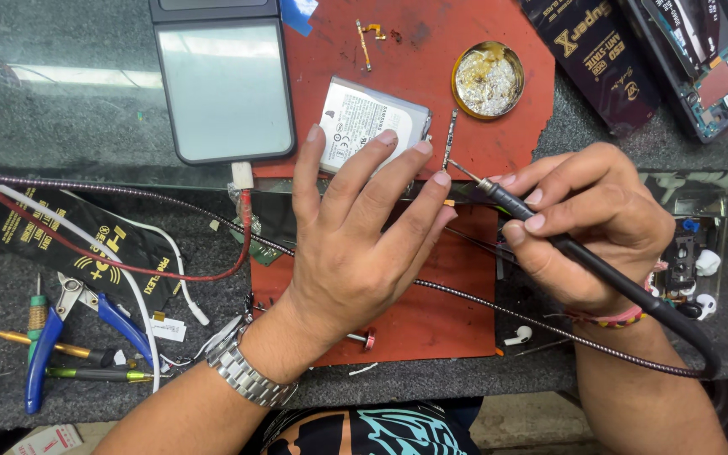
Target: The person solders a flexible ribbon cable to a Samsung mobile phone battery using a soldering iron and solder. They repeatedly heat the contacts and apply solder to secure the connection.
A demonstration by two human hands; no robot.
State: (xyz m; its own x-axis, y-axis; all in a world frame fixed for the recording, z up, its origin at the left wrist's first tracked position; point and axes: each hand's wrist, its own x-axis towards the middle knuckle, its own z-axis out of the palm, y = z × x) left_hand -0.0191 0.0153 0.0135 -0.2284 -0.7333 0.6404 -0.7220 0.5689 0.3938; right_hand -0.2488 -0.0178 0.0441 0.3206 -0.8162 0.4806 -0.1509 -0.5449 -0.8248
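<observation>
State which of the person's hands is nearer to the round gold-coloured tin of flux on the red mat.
Right. The right hand, holding the black soldering iron, lies just below the round gold-coloured tin; the left hand rests on the silver hard drive, further left.

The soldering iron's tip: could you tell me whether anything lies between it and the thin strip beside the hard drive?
Nothing visible does. The soldering iron in the right hand reaches the thin strip directly; the left hand rests beside it on the hard drive.
</observation>
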